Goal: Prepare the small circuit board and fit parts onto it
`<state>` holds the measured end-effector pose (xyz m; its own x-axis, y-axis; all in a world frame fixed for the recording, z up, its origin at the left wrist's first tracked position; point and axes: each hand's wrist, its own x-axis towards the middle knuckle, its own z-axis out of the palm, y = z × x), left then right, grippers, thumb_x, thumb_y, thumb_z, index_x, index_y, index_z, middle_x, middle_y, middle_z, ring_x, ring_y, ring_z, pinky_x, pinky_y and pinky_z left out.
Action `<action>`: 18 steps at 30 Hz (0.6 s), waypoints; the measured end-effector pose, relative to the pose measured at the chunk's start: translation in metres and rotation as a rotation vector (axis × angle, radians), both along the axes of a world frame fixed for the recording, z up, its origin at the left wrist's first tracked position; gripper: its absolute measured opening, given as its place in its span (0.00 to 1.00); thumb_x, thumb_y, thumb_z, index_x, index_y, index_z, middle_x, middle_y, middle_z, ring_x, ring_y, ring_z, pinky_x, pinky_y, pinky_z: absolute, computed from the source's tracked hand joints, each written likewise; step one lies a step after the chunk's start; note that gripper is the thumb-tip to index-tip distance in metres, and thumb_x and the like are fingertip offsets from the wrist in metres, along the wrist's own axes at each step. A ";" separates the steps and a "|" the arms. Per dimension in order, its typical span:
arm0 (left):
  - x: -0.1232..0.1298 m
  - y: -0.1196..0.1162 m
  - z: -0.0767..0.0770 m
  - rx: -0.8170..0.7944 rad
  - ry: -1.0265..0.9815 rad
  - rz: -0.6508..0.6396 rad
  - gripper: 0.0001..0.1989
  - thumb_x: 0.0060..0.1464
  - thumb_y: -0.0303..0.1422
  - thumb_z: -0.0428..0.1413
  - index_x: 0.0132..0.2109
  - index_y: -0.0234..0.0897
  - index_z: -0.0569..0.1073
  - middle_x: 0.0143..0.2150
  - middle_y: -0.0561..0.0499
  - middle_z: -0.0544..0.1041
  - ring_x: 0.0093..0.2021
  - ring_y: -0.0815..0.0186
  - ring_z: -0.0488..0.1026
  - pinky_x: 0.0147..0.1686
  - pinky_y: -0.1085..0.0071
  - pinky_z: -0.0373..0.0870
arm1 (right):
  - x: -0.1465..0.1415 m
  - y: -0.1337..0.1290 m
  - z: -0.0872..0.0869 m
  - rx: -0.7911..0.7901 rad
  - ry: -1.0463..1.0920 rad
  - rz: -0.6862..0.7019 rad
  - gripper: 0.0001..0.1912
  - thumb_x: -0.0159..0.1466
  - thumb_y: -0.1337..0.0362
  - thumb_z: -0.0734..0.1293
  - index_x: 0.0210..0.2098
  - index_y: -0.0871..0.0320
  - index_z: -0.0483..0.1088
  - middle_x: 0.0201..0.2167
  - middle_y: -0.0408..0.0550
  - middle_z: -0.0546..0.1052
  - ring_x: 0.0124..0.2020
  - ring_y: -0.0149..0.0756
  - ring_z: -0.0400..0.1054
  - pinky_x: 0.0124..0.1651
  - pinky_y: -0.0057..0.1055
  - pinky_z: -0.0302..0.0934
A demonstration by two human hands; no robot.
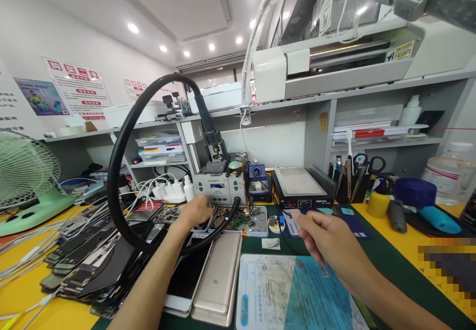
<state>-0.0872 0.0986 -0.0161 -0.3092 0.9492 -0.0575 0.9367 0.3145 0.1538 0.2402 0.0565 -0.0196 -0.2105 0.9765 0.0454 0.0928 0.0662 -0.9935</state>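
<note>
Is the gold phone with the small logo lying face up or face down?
Face down: the gold phone shows its back upward, with the small logo visible.

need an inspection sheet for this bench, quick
Surface: yellow table, green mat, stained blue-and-white pad
Job's things: parts tray in front of grey station; gold phone beside white phone
Clutter: phone parts piled left; full tool holder
Hands: left hand near the station, fingers curled; right hand by a white card; grip unclear for both
Cables: white cables strewn left; black hose looping from station
Surroundings: green fan, grey shelf, wall posters
</note>
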 end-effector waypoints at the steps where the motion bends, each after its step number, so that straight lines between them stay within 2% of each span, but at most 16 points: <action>1: -0.001 0.001 -0.001 -0.006 0.002 -0.002 0.15 0.65 0.37 0.58 0.56 0.36 0.73 0.55 0.44 0.75 0.50 0.58 0.76 0.48 0.56 0.77 | -0.001 0.000 0.000 -0.002 0.003 -0.001 0.28 0.64 0.42 0.68 0.19 0.56 0.64 0.13 0.36 0.64 0.13 0.24 0.52 0.18 0.25 0.49; 11: -0.011 0.008 -0.008 -0.020 -0.004 -0.024 0.16 0.65 0.37 0.58 0.56 0.36 0.72 0.55 0.44 0.75 0.50 0.57 0.76 0.48 0.56 0.77 | -0.003 -0.002 0.003 0.007 0.020 -0.007 0.27 0.64 0.45 0.68 0.18 0.56 0.64 0.12 0.36 0.64 0.12 0.24 0.54 0.16 0.23 0.50; 18: -0.018 0.012 -0.011 -0.027 -0.004 -0.027 0.16 0.65 0.37 0.58 0.56 0.36 0.72 0.55 0.44 0.75 0.50 0.57 0.76 0.48 0.56 0.77 | -0.003 -0.003 0.004 -0.003 0.009 -0.019 0.26 0.64 0.46 0.68 0.18 0.56 0.64 0.13 0.37 0.65 0.12 0.25 0.55 0.14 0.23 0.46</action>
